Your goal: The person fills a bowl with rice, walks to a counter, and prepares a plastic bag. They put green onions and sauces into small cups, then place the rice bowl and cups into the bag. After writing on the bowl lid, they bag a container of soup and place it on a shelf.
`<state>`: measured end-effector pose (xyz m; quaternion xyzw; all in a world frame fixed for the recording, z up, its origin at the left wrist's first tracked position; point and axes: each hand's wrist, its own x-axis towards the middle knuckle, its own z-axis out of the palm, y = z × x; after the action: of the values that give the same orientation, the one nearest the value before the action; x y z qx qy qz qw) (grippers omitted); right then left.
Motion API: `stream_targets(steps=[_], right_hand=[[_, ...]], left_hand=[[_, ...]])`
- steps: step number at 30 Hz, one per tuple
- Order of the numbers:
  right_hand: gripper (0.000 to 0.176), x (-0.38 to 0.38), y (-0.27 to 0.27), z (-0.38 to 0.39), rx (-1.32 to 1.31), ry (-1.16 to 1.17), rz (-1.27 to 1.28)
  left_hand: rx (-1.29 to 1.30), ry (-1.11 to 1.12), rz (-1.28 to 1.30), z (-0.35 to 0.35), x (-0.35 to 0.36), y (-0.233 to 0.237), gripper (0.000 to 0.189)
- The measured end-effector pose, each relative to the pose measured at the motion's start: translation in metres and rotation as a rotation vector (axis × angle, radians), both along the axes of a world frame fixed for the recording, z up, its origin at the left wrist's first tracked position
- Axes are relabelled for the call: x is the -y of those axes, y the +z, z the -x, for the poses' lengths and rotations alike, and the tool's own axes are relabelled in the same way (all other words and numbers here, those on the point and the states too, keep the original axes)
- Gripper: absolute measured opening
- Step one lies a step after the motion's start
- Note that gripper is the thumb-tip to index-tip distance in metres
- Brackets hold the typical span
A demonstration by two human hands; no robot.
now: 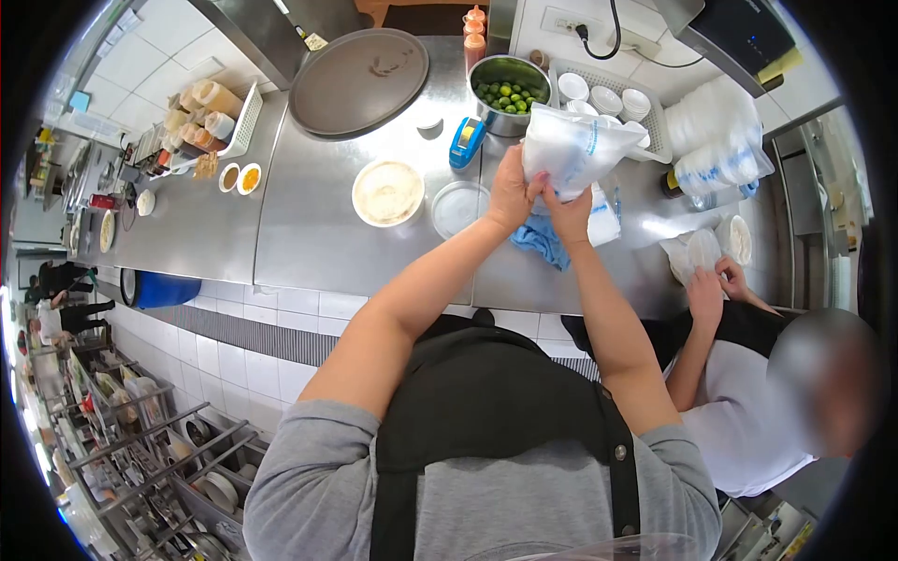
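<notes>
Both my hands hold a white plastic bag packet (578, 150) with blue print, raised above the steel counter. My left hand (514, 190) has its fingers closed on the packet's lower left side. At its bottom edge my right hand (569, 217) grips it, close beside my left. Under my hands lie a crumpled blue cloth (543, 241) and another white packet (604, 217). To the left are a clear round lid (459, 209), a round tub of pale contents (388, 193) and a blue tape dispenser (467, 143).
A metal pot of limes (510, 110), a basket with white containers (659, 140) and a large round tray (359, 81) stand at the back. On the right a co-worker's hands (711, 281) hold a bag (690, 252). Sauce bottles (475, 42) stand behind.
</notes>
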<state>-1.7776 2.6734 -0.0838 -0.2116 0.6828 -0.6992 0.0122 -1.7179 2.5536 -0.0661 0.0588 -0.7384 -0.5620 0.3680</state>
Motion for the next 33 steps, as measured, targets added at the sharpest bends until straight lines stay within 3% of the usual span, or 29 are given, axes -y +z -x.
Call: stream_targets(steps=[3, 6, 8, 10, 12, 13, 16, 17, 19, 21, 23, 25, 27, 30, 33], right_hand=[[0.075, -0.016, 0.001, -0.011, -0.116, 0.012, -0.192], [0.075, -0.043, -0.017, -0.040, -0.437, -0.235, -0.563], [0.071, -0.054, -0.031, -0.071, -0.423, -0.271, -0.661], [0.066, -0.057, -0.049, -0.098, -0.397, -0.237, -0.819], [0.061, -0.049, -0.064, -0.118, -0.361, -0.115, -1.023], [0.055, -0.039, -0.068, -0.124, -0.423, -0.186, -1.030], [0.050, -0.011, -0.049, -0.117, -0.314, -0.237, -1.110], [0.049, -0.002, -0.035, -0.113, -0.269, -0.175, -1.217], [0.047, 0.026, 0.009, -0.112, -0.161, -0.050, -1.424], [0.044, 0.060, 0.029, -0.116, -0.061, 0.130, -1.288], [0.048, 0.101, 0.015, -0.134, -0.276, 0.114, -0.750], [0.058, 0.141, 0.028, -0.160, -0.482, 0.174, -0.774], [0.066, 0.173, -0.014, -0.183, -0.600, 0.070, -1.047], [0.069, 0.173, -0.008, -0.186, -0.594, 0.087, -1.095], [0.072, 0.158, 0.003, -0.190, -0.512, 0.127, -1.045]], left_hand=[[0.149, -0.056, 0.087, -0.027, 0.011, 0.007, 0.043], [0.290, -0.145, 0.134, -0.087, 0.035, 0.019, 0.042], [0.239, -0.048, 0.356, -0.126, 0.066, 0.018, 0.043], [0.221, 0.091, 0.364, -0.151, 0.104, 0.012, 0.044], [0.220, 0.249, 0.361, -0.156, 0.141, 0.019, 0.053], [0.219, 0.331, 0.359, -0.156, 0.154, 0.022, 0.058], [0.678, 0.217, 0.806, -0.151, 0.161, 0.041, 0.085], [0.904, 0.077, 0.921, -0.151, 0.166, 0.029, 0.105], [0.881, 0.074, 0.958, -0.154, 0.165, 0.026, 0.103], [0.863, 0.057, 0.978, -0.154, 0.166, 0.024, 0.101], [0.922, 0.003, 0.974, -0.154, 0.166, 0.032, 0.101], [0.912, 0.037, 1.070, -0.153, 0.170, 0.019, 0.102], [0.833, 0.168, 1.236, -0.151, 0.183, -0.033, 0.104], [0.918, -0.092, 0.970, -0.153, 0.186, 0.012, 0.107], [0.956, -0.204, 0.956, -0.157, 0.190, 0.037, 0.119]])
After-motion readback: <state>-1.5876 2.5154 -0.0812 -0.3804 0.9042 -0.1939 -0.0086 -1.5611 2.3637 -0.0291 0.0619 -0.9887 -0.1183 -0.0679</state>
